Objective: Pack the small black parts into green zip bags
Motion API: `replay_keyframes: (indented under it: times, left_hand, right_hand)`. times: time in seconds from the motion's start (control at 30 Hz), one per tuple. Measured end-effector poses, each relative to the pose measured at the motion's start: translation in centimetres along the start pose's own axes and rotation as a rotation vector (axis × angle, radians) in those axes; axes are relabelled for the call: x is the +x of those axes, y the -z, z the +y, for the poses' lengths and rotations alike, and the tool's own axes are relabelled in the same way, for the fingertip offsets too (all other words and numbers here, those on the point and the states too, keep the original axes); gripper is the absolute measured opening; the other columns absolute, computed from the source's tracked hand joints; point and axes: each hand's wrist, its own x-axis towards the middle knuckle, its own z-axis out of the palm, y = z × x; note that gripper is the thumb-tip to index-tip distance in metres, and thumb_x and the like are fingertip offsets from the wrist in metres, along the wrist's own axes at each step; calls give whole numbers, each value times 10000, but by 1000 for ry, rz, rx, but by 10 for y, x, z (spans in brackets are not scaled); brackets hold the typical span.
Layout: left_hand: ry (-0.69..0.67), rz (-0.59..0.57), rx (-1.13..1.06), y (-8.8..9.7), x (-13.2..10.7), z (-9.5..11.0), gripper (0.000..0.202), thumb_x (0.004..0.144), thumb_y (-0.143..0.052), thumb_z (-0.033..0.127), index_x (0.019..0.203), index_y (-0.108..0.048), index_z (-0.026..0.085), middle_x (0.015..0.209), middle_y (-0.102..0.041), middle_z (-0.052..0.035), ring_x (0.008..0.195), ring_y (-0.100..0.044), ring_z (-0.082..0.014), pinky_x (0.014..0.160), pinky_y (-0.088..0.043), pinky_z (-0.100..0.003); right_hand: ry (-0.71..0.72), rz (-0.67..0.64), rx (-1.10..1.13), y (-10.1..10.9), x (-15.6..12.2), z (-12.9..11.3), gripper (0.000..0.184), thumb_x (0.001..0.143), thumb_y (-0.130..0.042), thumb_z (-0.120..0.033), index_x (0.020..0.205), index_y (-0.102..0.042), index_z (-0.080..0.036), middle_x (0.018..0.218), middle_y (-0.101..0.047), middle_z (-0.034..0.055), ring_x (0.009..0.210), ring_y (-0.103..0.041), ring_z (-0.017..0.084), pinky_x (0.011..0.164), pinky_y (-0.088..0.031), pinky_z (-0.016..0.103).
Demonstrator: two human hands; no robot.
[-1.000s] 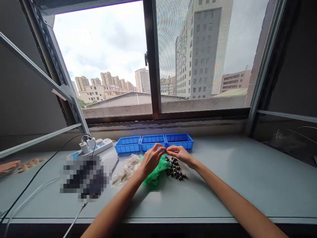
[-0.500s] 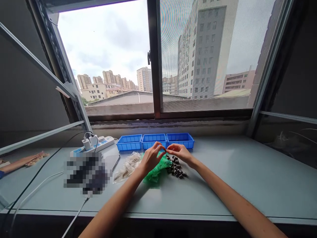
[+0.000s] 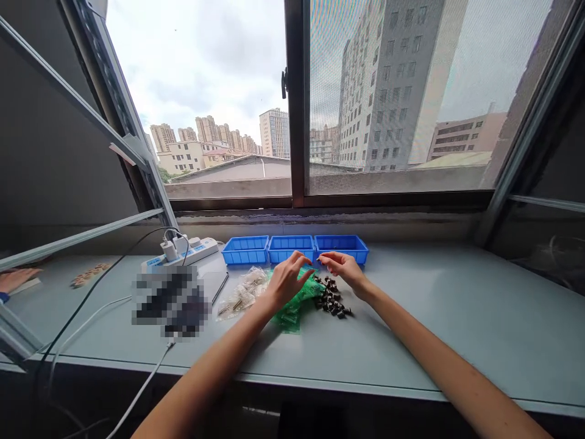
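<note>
My left hand (image 3: 289, 281) hovers over a green plastic bag (image 3: 292, 314), thumb and fingers apart with nothing visible between them. Just to its right, my right hand (image 3: 346, 269) is closed in a pinch, its fingertips near the front of the right blue bin (image 3: 359, 256). Whatever small piece sits in that pinch is too tiny to name. Below the right hand lies a pile of small dark metal-looking parts (image 3: 336, 302), partly beside the green bag. Clear plastic bags (image 3: 244, 292) with small parts inside rest left of my left hand.
Two more blue bins, the left (image 3: 245, 251) and the middle one (image 3: 280, 255), stand in the row below the window. A power strip (image 3: 201, 249), a notebook (image 3: 219, 277) and cables (image 3: 146, 384) are on the left. Another person's hand (image 3: 18, 279) shows at the far left.
My hands have moved apart; earlier their fingertips met around a small piece. My left fingers have opened, while the right stays pinched. The camera view has shifted, and the other person's hand has drawn back left.
</note>
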Motion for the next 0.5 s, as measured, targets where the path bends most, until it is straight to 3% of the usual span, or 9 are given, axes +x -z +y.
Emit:
replay_keyframes:
  times: [0.13, 0.23, 0.5]
  left_hand:
    - [2, 85, -11, 0, 1, -2, 126, 860, -540, 260, 817, -648, 210, 943, -566, -8, 674, -584, -82, 627, -479, -209]
    - [-26, 162, -8, 2, 2, -1, 160, 877, -510, 260, 841, -659, 213, 1024, -553, -25, 698, -585, -82, 623, -480, -208]
    - [-69, 118, 8, 3, 1, 7, 117, 840, -564, 262, 811, -661, 205, 1082, -537, -41, 702, -587, -95, 632, -505, -236]
  right_hand:
    - [-73, 170, -5, 8, 5, 5, 345, 575, -681, -447, 790, -653, -179, 715, -646, 27, 497, -507, 98, 396, -396, 216]
    - [-115, 273, -7, 12, 6, 7, 286, 602, -690, -393, 776, -640, -172, 687, -650, 32, 493, -551, 109, 375, -438, 213]
    - [-88, 315, 31, 16, 7, 9, 244, 571, -736, -304, 727, -602, -173, 683, -653, 36, 579, -641, 172, 442, -538, 270]
